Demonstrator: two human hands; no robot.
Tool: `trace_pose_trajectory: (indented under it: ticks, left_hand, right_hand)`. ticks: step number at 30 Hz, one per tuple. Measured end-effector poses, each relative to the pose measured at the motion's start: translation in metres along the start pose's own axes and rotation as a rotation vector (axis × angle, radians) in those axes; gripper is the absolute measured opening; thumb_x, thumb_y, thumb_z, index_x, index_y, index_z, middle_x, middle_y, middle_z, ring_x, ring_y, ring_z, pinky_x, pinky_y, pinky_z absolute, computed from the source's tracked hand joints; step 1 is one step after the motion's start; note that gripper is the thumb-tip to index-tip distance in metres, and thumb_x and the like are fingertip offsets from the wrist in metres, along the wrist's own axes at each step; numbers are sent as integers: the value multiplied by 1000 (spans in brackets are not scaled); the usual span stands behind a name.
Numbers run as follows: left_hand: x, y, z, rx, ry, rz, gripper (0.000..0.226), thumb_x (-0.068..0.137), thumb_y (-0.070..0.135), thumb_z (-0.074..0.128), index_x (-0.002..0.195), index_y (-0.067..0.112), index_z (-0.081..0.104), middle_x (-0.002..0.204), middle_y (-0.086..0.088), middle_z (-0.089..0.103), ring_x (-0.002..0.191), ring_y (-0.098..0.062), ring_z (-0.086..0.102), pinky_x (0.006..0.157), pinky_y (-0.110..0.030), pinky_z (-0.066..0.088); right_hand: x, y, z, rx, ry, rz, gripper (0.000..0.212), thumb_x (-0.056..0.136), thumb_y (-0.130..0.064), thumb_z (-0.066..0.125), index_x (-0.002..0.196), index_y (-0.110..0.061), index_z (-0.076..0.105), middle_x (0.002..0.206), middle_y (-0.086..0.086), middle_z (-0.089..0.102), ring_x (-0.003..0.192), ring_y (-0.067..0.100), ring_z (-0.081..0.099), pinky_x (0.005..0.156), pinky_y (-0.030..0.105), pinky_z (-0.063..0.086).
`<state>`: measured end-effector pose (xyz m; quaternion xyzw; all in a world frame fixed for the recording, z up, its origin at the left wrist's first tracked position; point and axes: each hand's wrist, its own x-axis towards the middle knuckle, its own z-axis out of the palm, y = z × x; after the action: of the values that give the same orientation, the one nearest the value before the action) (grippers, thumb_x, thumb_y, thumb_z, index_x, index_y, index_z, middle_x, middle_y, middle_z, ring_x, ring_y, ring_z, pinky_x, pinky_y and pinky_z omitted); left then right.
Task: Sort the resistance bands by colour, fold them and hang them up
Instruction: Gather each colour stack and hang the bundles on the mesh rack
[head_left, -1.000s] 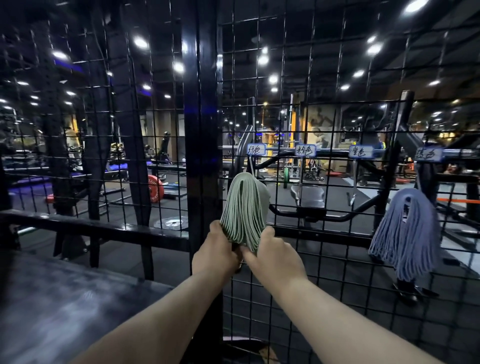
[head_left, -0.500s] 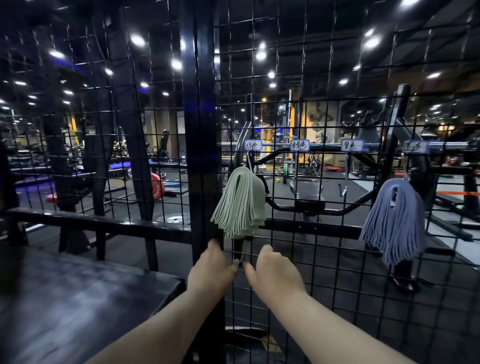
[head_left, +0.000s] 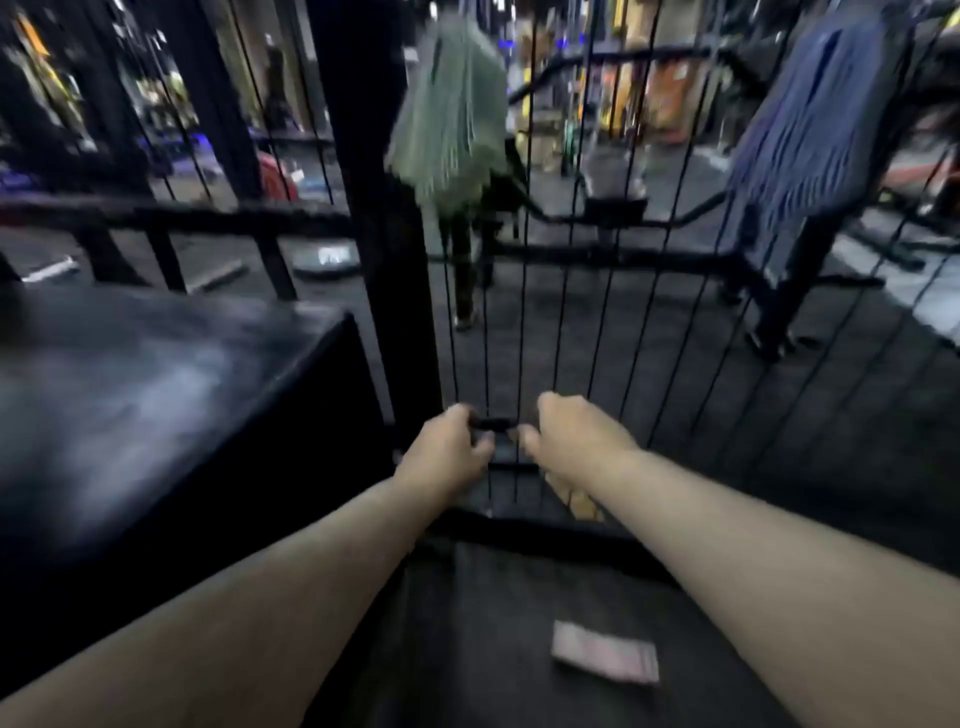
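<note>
While the green bundle of folded bands (head_left: 452, 109) hung high on the wire mesh (head_left: 587, 322), just right of the black post (head_left: 374, 182), the blue bundle (head_left: 815, 119) hung on the same mesh well apart to the right. A broad stretch of bare wires ran between the two bundles and down below the green one to the hands. On the left, a black padded box (head_left: 156, 415) brought its right edge close to the post. Both forearms reached forward and down. The left hand (head_left: 447, 452) and the right hand (head_left: 571, 441) sat low at the mesh, near each other but apart, backs up. Their fingers curled toward a short dark piece (head_left: 493, 423) between them, but blur hid whether either gripped it. A pale card (head_left: 605, 657) lay on the dark surface under the right forearm.
</note>
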<state>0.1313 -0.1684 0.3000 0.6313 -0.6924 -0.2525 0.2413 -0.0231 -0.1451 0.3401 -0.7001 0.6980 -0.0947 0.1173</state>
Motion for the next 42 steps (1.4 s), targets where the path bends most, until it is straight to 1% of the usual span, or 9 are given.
trace_pose_trajectory:
  ticks: [7,11,16,18,21,26,31,37,42]
  left_hand:
    - [-68,-94,112,68,-268,-123,21,92,28,58,108,20,68,105,-1,70,99,-20,65,86,-29,52]
    - [-93,-142,158,80,-386,-212,23,91,22,59,110,15,69,108,-4,71,103,-21,66,88,-27,51]
    - [-118,-196,205,102,-560,-309,25,88,12,64,112,5,67,107,-7,70,105,-24,66,87,-25,49]
    - [-131,-219,216,149,-659,-327,33,84,13,68,116,7,65,111,-5,68,108,-22,65,90,-25,51]
    - [-148,-249,225,343,-737,-284,57,80,25,71,135,19,55,135,-1,54,125,-20,53,106,-29,43]
    - [-168,-286,236,619,-777,-102,85,80,35,73,151,25,28,157,3,23,143,-22,23,116,-31,24]
    - [-170,-307,246,628,-765,-127,81,85,21,67,154,27,23,162,6,15,147,-20,13,118,-35,20]
    - [-163,-322,257,593,-692,-105,61,91,23,59,147,28,38,153,5,29,141,-19,24,107,-30,30]
    - [-163,-323,257,698,-696,11,69,89,28,61,151,26,29,153,3,30,140,-19,28,110,-32,29]
  right_hand:
    - [-43,72,134,57,-362,88,28,98,-33,50,119,-14,55,115,8,60,99,29,60,82,36,53]
    - [-67,106,199,123,-512,165,26,94,-22,55,117,-13,61,119,6,62,104,26,59,86,30,50]
    - [-100,127,270,144,-736,191,34,91,-25,65,123,-13,62,122,5,64,111,24,60,89,24,45]
    - [-108,127,297,169,-805,204,38,88,-26,68,125,-15,63,123,3,64,111,21,62,91,24,46]
    - [-114,120,334,214,-880,185,38,87,-26,70,123,-15,64,124,5,65,115,22,61,91,24,46]
    - [-127,96,396,394,-866,307,61,83,-39,74,133,-12,53,135,8,57,120,24,57,100,29,46]
    - [-136,70,437,510,-770,586,84,80,-53,73,139,-7,34,142,16,40,128,33,48,105,34,42]
    - [-138,65,456,558,-652,673,70,80,-34,78,130,-7,37,134,16,41,123,33,51,100,33,45]
    - [-143,74,459,565,-604,663,47,87,-23,69,127,-8,48,132,13,43,117,29,54,96,27,42]
